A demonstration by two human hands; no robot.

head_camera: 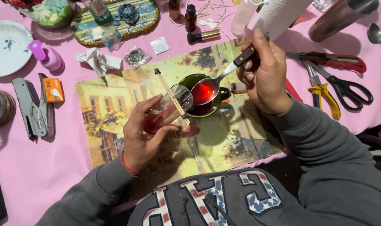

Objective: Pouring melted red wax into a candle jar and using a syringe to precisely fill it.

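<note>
A: What is the left hand (142, 136) doing?

B: Its grip is clenching around a small clear glass (165, 111), which it is tilting toward the middle. Red liquid is lying in the lower part of the glass. A thin wooden stick (170, 92) is resting across the mouth, and it seems that a wick is hanging from it into the glass.

A: And the right hand (263, 73)?

B: Its fingers are pinching the dark handle of a metal spoon (207, 90). The bowl of the spoon is carrying red liquid, and it is hovering just over a small dark green pot (201, 104), touching or almost touching the rim of the glass. The person is probably keeping the spoon above the pot so that drops are falling back there, and leaning the glass so its opening is meeting the spoon.

A: What is lying around them?

B: Everything is standing on a printed mat (115, 100) over the pink counter (39, 167). At the right, black scissors (345, 90), yellow pliers (324, 94) and a red cutter (337, 60) are lying well apart from the hands. At the left there are a stapler (31, 109), a white plate (6, 48) and crumpled paper (98, 60).

A: Is something standing in the way?

B: Mostly the stick, because it is crossing the mouth of the glass and leaving only a narrow gap for the spoon.
</note>
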